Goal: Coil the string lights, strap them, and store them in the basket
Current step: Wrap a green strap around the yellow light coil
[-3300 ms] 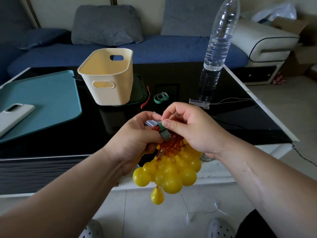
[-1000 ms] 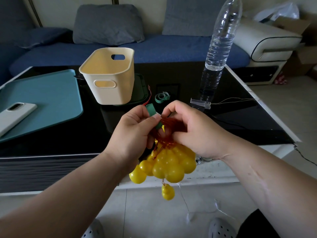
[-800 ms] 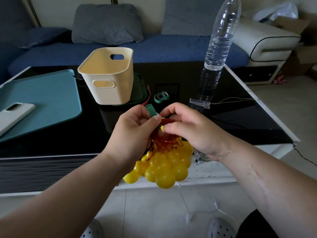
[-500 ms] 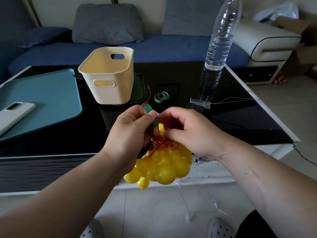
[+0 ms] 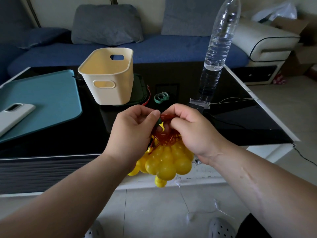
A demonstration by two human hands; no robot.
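Note:
A coiled bundle of string lights (image 5: 167,160), yellow round bulbs on red-orange wire, hangs in front of the table's near edge. My left hand (image 5: 132,133) pinches a green strap (image 5: 158,121) at the top of the wire bunch. My right hand (image 5: 190,131) grips the red wire loops beside it, fingers curled in. The strap is mostly hidden between my fingers. The cream plastic basket (image 5: 109,78) stands empty on the black table, behind and left of my hands.
A tall clear water bottle (image 5: 217,50) stands right of the basket. A spare green strap coil (image 5: 161,97) and a clear plug piece (image 5: 199,103) with thin wire lie behind my hands. A teal mat (image 5: 39,100) holds a white phone (image 5: 13,115) at left. A blue sofa lies beyond.
The green strap end stuck up above my left thumb; now it is tucked down between my fingers. The bulb bundle swung slightly and one bulb hangs lowest again.

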